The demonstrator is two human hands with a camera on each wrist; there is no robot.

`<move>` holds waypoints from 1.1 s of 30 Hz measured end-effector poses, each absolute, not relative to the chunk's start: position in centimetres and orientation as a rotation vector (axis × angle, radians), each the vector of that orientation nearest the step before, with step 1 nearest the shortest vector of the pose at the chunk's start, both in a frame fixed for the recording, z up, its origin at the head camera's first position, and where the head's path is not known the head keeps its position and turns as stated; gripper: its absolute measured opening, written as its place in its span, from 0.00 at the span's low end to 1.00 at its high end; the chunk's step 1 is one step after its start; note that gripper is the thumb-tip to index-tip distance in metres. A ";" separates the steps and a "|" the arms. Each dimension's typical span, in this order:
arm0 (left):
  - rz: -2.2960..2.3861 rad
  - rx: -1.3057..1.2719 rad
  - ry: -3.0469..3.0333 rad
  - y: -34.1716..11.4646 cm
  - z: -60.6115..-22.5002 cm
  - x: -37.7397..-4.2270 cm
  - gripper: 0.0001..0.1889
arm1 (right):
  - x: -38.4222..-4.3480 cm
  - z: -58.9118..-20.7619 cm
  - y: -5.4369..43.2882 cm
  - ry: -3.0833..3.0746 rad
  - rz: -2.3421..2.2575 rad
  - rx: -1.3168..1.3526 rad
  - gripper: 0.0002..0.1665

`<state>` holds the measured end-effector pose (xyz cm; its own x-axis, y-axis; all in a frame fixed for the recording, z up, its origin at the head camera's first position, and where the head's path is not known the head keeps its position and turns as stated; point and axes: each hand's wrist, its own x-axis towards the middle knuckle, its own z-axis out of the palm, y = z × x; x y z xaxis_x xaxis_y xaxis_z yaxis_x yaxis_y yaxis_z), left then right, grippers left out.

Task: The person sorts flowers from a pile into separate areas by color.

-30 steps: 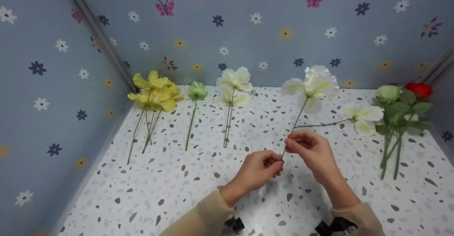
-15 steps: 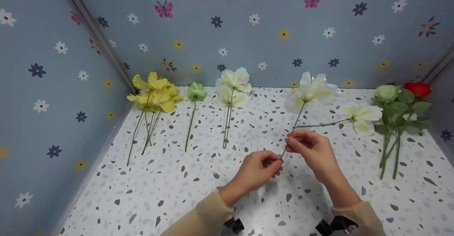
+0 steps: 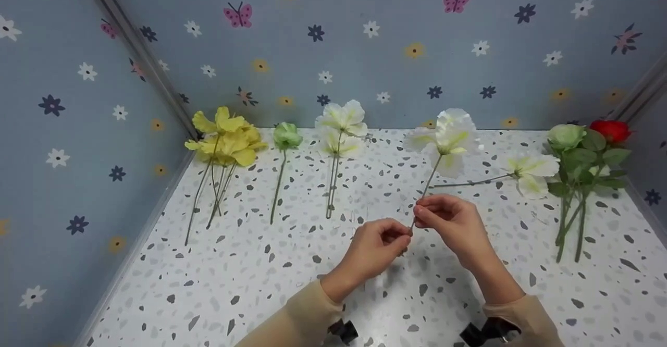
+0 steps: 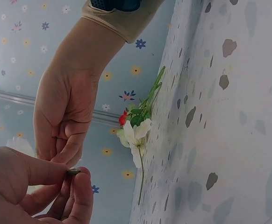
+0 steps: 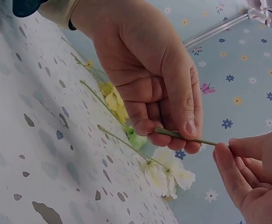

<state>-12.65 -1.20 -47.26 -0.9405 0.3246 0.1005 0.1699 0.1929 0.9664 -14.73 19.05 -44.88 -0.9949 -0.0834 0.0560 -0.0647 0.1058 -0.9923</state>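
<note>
My left hand [image 3: 376, 248] pinches the lower end of a thin green stem, its tip showing past the fingers in the right wrist view. A little higher up, my right hand [image 3: 456, 227] pinches the same stem between thumb and fingers. This stem carries a white artificial flower [image 3: 452, 141] with yellow-green centres, tilted up and away from me above the table. Right of it another white flower [image 3: 531, 172] lies sideways, its stem pointing left toward the held one. In the left wrist view the stem's cut end [image 4: 73, 172] peeks out between my left thumb and finger.
On the speckled white table [image 3: 208, 295] lie a yellow flower bunch [image 3: 229, 138], a pale green flower [image 3: 287, 136] and white flowers [image 3: 341, 128]. At right is a leafy rose bunch [image 3: 586, 164] with a red bloom [image 3: 610, 131]. Patterned walls [image 3: 365, 65] enclose the back and sides.
The held flower's bloom has turned about its stem and shifted slightly left and down. Both hands keep their pinch and have moved very little. The flowers on the table lie as before.
</note>
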 end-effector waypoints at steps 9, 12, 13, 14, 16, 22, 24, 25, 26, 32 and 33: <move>1.820 0.513 2.414 -1.9 -47.0 -13.5 0.05 | -15.2 -44.5 19.6 2.340 -2.038 -0.168 0.14; 1.824 0.492 2.461 -2.7 -46.9 -14.3 0.05 | -15.5 -44.2 20.6 2.406 -1.980 -0.156 0.16; 1.827 0.475 2.476 -3.1 -46.8 -14.6 0.05 | -15.7 -44.2 21.1 2.436 -1.950 -0.149 0.17; 1.835 0.455 2.489 -3.5 -46.7 -14.9 0.05 | -15.8 -44.1 21.8 2.473 -1.912 -0.135 0.18; 1.843 0.409 2.525 -4.6 -46.7 -15.6 0.06 | -16.3 -44.1 23.5 2.537 -1.840 -0.100 0.20; 1.827 0.244 2.727 -8.4 -46.8 -18.2 0.05 | -17.3 -44.3 30.3 2.737 -1.631 0.123 0.27; 1.813 0.179 2.804 -9.6 -47.0 -19.0 0.05 | -17.4 -44.5 32.8 2.822 -1.517 0.237 0.30; 1.805 0.148 2.841 -10.1 -47.1 -19.3 0.05 | -17.5 -44.7 34.0 2.868 -1.448 0.284 0.31; 1.792 0.116 2.879 -10.6 -47.3 -19.7 0.05 | -17.4 -44.9 35.2 2.910 -1.375 0.339 0.32; 1.638 -0.016 3.017 -11.9 -48.9 -20.9 0.06 | -16.9 -46.7 40.7 3.020 -1.086 0.606 0.31; 1.592 -0.033 3.031 -12.0 -49.2 -21.0 0.06 | -16.8 -46.9 41.3 3.011 -1.068 0.640 0.31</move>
<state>-20.96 -11.95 -49.20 -0.9602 -0.1464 0.2380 0.1128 0.5759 0.8097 -16.76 41.34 -46.95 -0.9163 0.3999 -0.0208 0.3236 0.7089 -0.6267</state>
